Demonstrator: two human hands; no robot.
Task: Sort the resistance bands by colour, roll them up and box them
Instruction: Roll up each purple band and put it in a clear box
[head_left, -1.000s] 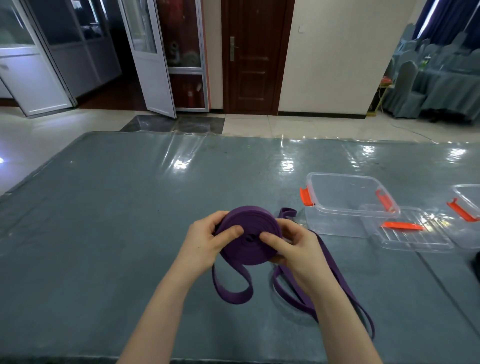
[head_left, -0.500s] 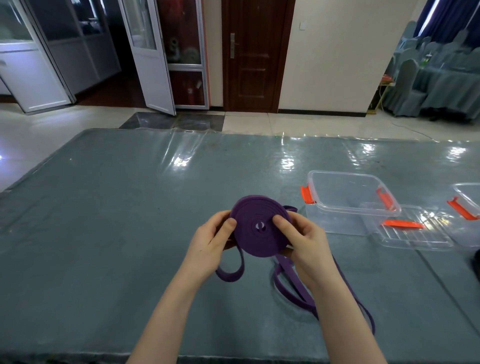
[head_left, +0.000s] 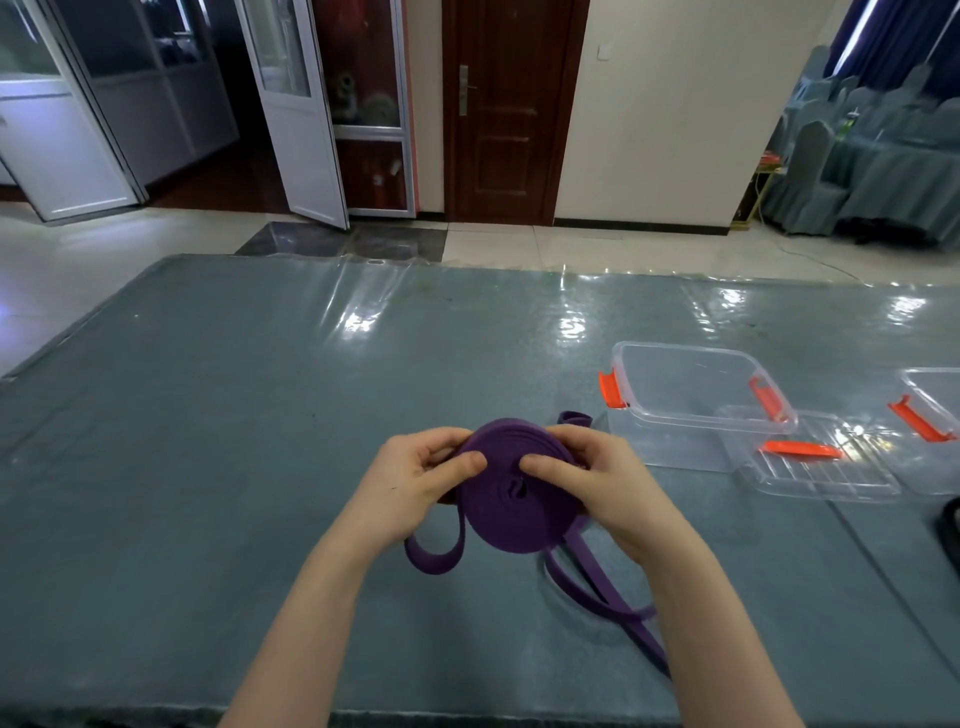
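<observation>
Both hands, left (head_left: 410, 486) and right (head_left: 602, 483), grip the purple coil (head_left: 511, 499) above the counter (head_left: 208, 415), fingers curled round its rim and thumbs pressing its face. The loose tail (head_left: 597, 597) trails on the counter. If either thumb eases, the springy coil could unwind, and the dragging tail may snag before it reaches the box (head_left: 691, 384).

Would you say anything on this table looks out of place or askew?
Only slightly: the loose lid sits askew, one edge propped on the clear box. Both hands grip the half-rolled purple band, its tail trailing on the table.
</observation>
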